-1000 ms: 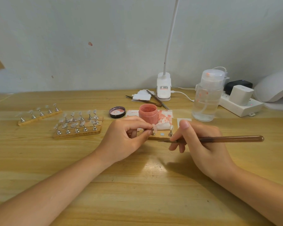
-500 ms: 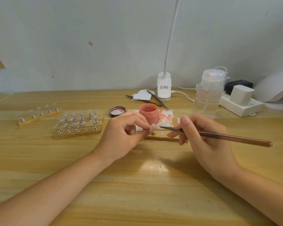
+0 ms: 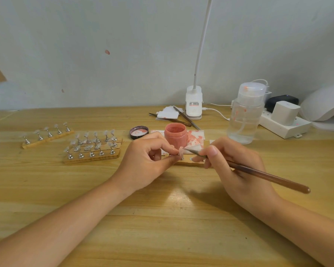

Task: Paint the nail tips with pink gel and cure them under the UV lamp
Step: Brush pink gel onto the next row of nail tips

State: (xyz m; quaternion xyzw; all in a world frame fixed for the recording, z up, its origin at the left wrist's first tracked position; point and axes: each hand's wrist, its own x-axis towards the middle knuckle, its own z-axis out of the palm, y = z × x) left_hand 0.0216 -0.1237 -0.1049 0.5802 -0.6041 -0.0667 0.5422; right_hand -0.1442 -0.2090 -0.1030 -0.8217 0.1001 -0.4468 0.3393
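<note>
My left hand [image 3: 148, 160] pinches a small nail tip on its metal stand [image 3: 181, 152] between thumb and forefinger, just in front of the open jar of pink gel [image 3: 175, 135]. My right hand [image 3: 233, 162] grips a brown brush [image 3: 258, 173] like a pen, and the brush's bristle end touches the nail tip. A wooden holder strip [image 3: 189, 163] lies under both hands, mostly hidden. The white UV lamp [image 3: 324, 105] sits at the far right edge, partly cut off.
Two wooden holders [image 3: 93, 158] [image 3: 46, 138] with several clear nail tips on stands lie at the left. The jar's lid [image 3: 139, 132], a stained wipe [image 3: 196, 139], a clear pump bottle [image 3: 245, 116], a desk lamp base [image 3: 194, 105], tools and a power strip [image 3: 283, 126] crowd the back.
My right hand swung the brush from lying level to pointing its bristles leftward, bringing them onto the nail tip. My left hand lifted the tip slightly toward the jar.
</note>
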